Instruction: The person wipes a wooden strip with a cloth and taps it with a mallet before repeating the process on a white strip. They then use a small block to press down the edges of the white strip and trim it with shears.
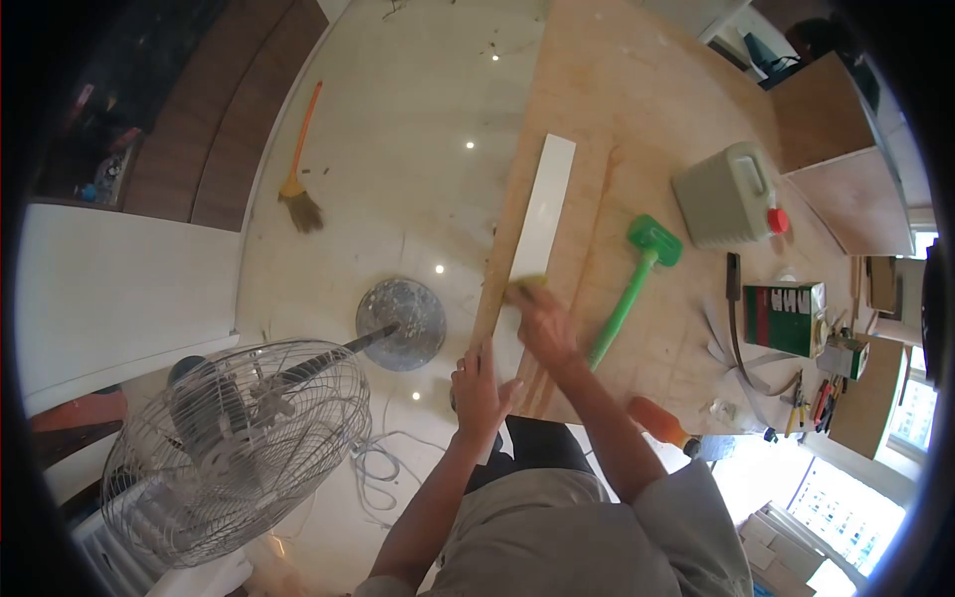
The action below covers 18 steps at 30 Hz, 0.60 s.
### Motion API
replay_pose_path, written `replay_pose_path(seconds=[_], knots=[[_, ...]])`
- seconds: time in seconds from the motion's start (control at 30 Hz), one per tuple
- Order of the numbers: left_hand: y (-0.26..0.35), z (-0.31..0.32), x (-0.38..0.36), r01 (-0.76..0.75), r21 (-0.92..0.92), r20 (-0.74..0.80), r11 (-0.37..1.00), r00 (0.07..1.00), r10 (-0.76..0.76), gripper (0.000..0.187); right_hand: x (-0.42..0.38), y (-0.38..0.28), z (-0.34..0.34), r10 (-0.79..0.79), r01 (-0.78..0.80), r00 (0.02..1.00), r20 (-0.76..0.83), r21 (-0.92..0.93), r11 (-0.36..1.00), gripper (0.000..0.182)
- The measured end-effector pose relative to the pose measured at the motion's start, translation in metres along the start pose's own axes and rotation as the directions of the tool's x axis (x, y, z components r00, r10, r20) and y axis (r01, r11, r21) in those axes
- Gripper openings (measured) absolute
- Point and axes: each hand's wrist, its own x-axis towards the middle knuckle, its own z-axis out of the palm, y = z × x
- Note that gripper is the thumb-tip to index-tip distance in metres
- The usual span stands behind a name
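A long, narrow white board [545,206] lies along the left edge of the wooden worktable, its near part covered by my hands. My right hand [547,323] is closed on a small yellowish pad [527,286] and presses it against the board's upper face. Nearer my body, my left hand [479,396] grips the board's near part, fingers along the left side and thumb spread to the right. A green mallet [627,289] rests on the table to the right of my right forearm.
On the worktable [637,99] stand a jerrycan [721,194] with a red cap and a green tin [786,318]. An orange bottle [659,423] lies by the near edge. A pedestal fan [239,448] and a broom [300,204] are on the left, with a cable [373,478] on the floor.
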Motion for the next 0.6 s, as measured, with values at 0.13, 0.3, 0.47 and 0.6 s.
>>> replay_pose_path(seconds=[0.13, 0.3, 0.47, 0.6], knots=[[-0.004, 0.004, -0.002, -0.058, 0.022, -0.056, 0.998, 0.997, 0.059, 0.098, -0.062, -0.028, -0.036, 0.198, -0.23, 0.963, 0.184, 0.171, 0.958, 0.044], [-0.006, 0.005, -0.006, -0.112, 0.004, -0.114, 0.994, 0.987, 0.111, 0.096, -0.087, 0.019, -0.095, 0.61, -0.589, 0.78, -0.142, 0.164, 0.791, 0.035], [-0.007, 0.009, -0.013, -0.075, 0.015, -0.113, 0.997, 0.991, 0.076, 0.093, -0.077, 0.033, -0.099, 0.514, -0.585, 0.811, -0.279, -0.395, 0.709, 0.056], [-0.009, 0.016, -0.018, -0.105, 0.043, -0.189, 0.994, 0.976, 0.111, 0.088, -0.056, 0.032, -0.072, 0.788, -0.789, 0.612, -0.063, -0.114, 0.603, 0.062]])
